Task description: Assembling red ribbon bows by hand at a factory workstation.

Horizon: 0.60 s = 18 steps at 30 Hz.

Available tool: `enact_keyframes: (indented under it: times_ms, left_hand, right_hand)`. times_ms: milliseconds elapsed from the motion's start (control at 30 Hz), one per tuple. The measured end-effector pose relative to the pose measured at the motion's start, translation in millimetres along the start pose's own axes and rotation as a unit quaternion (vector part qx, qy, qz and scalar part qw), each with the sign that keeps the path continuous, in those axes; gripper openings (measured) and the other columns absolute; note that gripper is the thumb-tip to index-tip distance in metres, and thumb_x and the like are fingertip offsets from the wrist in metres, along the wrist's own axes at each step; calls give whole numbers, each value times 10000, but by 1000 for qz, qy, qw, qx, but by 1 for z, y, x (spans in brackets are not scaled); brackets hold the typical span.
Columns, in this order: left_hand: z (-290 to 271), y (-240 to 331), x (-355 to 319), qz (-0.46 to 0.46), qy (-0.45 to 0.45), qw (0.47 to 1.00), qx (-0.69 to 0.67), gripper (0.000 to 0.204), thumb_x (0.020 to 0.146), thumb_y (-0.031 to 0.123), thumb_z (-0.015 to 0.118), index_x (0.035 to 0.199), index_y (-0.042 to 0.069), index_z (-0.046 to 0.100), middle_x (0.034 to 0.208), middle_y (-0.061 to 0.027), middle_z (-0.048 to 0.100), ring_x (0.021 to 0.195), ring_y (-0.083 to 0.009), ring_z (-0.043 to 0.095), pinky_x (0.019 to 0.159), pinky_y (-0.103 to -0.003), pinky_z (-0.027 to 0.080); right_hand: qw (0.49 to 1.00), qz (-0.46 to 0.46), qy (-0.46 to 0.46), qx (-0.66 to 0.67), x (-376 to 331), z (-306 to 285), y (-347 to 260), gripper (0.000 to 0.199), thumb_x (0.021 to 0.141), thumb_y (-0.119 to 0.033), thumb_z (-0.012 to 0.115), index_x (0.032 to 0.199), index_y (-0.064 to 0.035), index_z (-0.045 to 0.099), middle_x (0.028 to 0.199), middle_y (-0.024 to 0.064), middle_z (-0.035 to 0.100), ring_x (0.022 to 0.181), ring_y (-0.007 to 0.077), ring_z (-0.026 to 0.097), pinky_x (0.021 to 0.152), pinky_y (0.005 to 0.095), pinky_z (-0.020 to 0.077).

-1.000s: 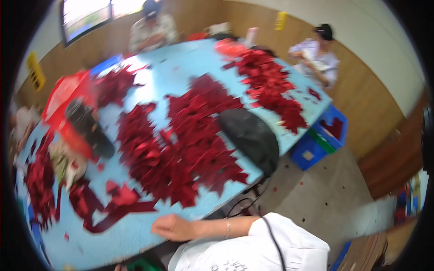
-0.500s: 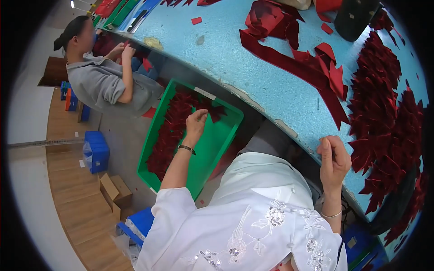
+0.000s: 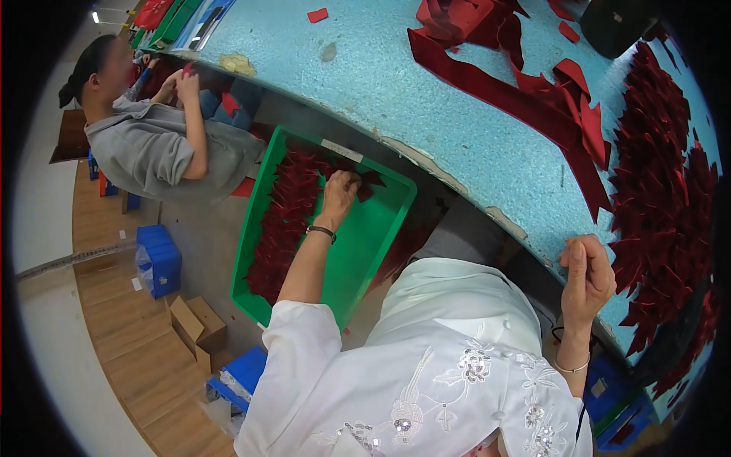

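Observation:
My left hand (image 3: 339,198) is inside the green plastic bin (image 3: 355,301), its fingers bent downward at the end of a row of dark red ribbon bows (image 3: 285,206). Right beside those fingers lies one bow (image 3: 370,184). The fingertips are hidden, so what they pinch does not show. My right hand (image 3: 588,280) is curled at the edge of the blue table (image 3: 365,84), thumb against bent fingers; whatever may be in it is out of sight. Beyond it on the tabletop is a big pile of dark red bows (image 3: 651,183).
Long red ribbon strips (image 3: 518,107) and a dark cylindrical container (image 3: 615,27) are on the table. A co-worker in a grey top (image 3: 164,148) sits at the far left, handling red ribbon. Blue bins (image 3: 158,259) and an open cardboard box (image 3: 196,331) stand on the floor.
My left hand has lowered onto the bows at the bin's far end, its fingers bending further down. My right hand stays curled by the table edge. The whole view has shifted slightly.

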<state>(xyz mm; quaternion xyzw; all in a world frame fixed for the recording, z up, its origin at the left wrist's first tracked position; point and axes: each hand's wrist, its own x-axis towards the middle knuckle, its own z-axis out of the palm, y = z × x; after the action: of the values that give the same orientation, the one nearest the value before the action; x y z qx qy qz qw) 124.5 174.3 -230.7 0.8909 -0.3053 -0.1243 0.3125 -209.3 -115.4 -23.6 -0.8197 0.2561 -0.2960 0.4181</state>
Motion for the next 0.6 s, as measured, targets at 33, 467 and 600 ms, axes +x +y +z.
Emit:
enact_keyframes:
  times_ms: [33, 467, 600]
  left_hand:
    - [2, -3, -1, 16, 3, 1000, 20, 133, 777, 33, 666, 910, 19, 667, 878, -145, 612, 861, -325, 597, 752, -404, 489]
    - [12, -10, -3, 54, -18, 998, 22, 185, 767, 71, 706, 933, 42, 627, 931, -138, 578, 938, -348, 542, 804, -431, 458]
    - [15, -12, -7, 84, -8, 994, 72, 284, 757, 103, 735, 993, 41, 590, 969, -144, 556, 950, -353, 523, 823, -433, 443]
  right_hand:
    - [1000, 1, -4, -1, 0, 1, 1, 123, 964, -77, 554, 901, 17, 601, 696, 20, 550, 604, 69, 475, 548, 208, 359]
    - [999, -9, 6, -40, 3, 4, -1, 129, 965, -81, 549, 896, 16, 598, 703, 25, 544, 610, 75, 470, 558, 210, 362]
    - [999, -10, 3, -40, 3, 4, -2, 127, 964, -78, 548, 897, 17, 598, 703, 27, 541, 611, 76, 469, 555, 210, 355]
